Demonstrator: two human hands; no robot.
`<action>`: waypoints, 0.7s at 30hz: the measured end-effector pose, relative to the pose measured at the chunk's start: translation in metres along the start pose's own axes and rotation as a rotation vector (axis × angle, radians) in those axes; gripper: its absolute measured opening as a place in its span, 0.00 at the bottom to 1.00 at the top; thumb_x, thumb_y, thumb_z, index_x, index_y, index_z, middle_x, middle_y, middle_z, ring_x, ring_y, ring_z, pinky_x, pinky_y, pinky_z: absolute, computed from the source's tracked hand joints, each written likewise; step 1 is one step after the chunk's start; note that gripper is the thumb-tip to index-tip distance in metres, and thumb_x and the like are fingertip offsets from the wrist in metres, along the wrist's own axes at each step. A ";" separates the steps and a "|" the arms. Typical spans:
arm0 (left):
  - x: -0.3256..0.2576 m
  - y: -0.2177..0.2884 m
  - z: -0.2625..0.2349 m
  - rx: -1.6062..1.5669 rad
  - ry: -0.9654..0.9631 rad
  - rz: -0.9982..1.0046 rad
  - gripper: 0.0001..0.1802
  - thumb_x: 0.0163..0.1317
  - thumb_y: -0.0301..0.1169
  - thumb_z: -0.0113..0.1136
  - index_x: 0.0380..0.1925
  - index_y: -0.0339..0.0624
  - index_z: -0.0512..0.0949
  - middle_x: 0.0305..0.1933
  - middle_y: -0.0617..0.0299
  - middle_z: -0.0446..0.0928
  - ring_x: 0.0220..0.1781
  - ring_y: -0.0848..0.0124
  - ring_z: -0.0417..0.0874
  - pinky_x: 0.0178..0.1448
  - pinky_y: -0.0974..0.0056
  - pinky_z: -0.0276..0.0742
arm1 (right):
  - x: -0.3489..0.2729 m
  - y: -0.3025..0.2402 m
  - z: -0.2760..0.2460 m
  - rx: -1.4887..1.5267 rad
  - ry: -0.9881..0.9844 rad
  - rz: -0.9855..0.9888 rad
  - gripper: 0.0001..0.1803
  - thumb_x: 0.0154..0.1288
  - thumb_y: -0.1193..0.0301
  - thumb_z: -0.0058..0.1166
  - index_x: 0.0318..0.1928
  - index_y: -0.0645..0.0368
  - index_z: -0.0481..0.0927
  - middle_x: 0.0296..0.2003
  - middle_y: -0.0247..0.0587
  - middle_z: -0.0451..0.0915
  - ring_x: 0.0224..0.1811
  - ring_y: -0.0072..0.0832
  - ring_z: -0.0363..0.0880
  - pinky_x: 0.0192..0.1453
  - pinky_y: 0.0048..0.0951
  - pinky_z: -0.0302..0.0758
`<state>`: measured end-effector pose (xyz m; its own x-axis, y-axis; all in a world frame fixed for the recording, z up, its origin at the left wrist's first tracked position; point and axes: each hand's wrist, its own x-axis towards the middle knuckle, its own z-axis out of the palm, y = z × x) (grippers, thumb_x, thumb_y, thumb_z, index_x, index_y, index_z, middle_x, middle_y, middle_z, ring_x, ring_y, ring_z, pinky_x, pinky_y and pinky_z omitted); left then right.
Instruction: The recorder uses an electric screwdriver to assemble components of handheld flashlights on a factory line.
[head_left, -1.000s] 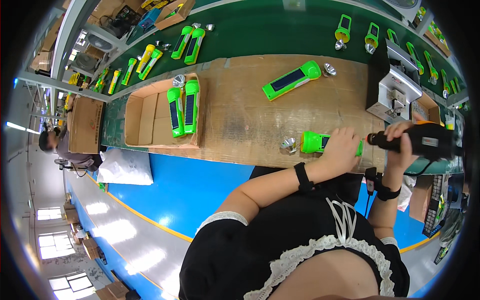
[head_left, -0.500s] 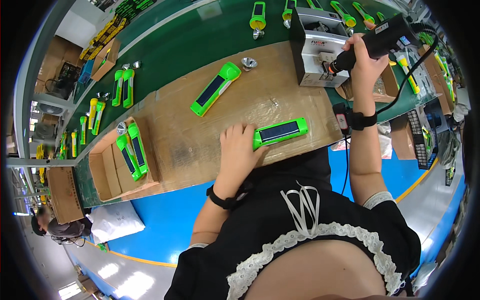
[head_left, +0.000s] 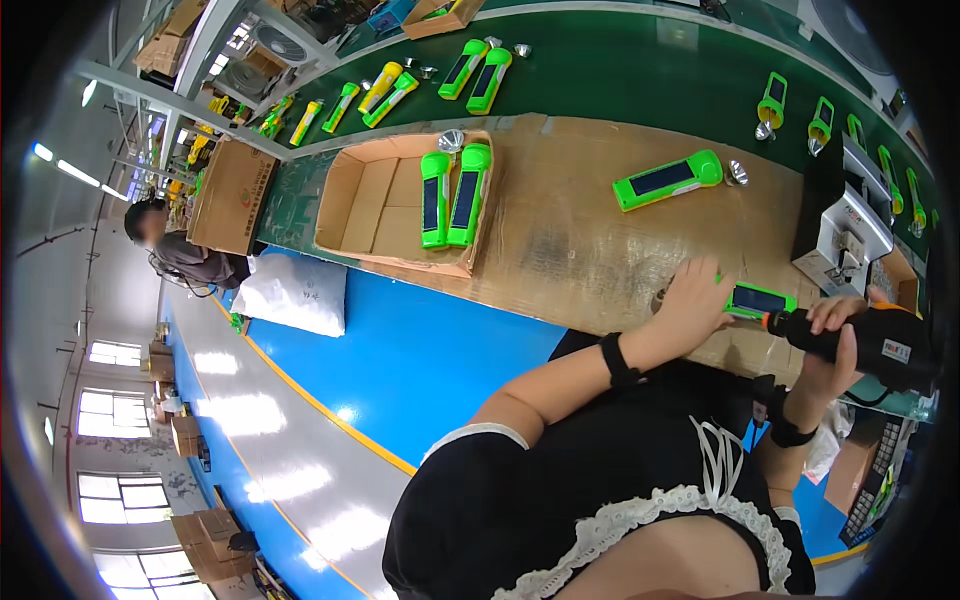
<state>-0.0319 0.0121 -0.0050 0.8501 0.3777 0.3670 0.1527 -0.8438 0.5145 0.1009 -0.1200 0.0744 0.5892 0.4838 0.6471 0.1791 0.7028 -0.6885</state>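
One green flashlight (head_left: pixel 762 301) and one black power driver (head_left: pixel 880 338) are at middle right, one further flashlight (head_left: pixel 665 181) above them, two boxed flashlights (head_left: pixel 435 205) in one open carton (head_left: pixel 350 200) left of centre, and one white sack (head_left: pixel 290 295) at left.

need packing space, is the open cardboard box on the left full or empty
Partly full: the box has two green flashlights in its right part; bare cardboard shows at left.

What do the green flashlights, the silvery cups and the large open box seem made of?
Green flashlights: probably smooth plastic; evenly coloured, shiny. Silvery cups: mirror-bright, metal or metal-coated plastic. Large open box: matte, likely cardboard; brown with flap seams.
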 end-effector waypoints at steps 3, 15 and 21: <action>0.008 -0.001 0.003 -0.004 0.009 -0.039 0.29 0.39 0.38 0.73 0.42 0.39 0.73 0.43 0.49 0.68 0.48 0.53 0.69 0.49 0.53 0.66 | -0.008 0.007 0.029 -0.023 0.062 0.010 0.30 0.59 0.73 0.51 0.59 0.65 0.56 0.30 0.42 0.69 0.27 0.29 0.70 0.38 0.35 0.70; 0.011 0.003 0.000 0.111 0.046 -0.104 0.28 0.41 0.40 0.71 0.46 0.47 0.76 0.41 0.50 0.69 0.46 0.54 0.71 0.45 0.55 0.67 | -0.010 0.020 0.043 -0.098 0.053 0.030 0.28 0.59 0.73 0.50 0.59 0.61 0.57 0.29 0.41 0.70 0.29 0.31 0.72 0.39 0.36 0.71; 0.008 0.007 -0.001 0.097 0.025 -0.119 0.28 0.40 0.39 0.72 0.45 0.46 0.76 0.41 0.50 0.68 0.45 0.54 0.71 0.45 0.56 0.67 | -0.012 0.022 0.044 -0.006 0.078 -0.015 0.28 0.60 0.78 0.50 0.59 0.63 0.55 0.30 0.42 0.71 0.29 0.29 0.72 0.40 0.34 0.73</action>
<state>-0.0241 0.0098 0.0021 0.8105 0.4857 0.3273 0.3011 -0.8249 0.4784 0.0632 -0.0872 0.0659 0.6456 0.4309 0.6304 0.1933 0.7065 -0.6808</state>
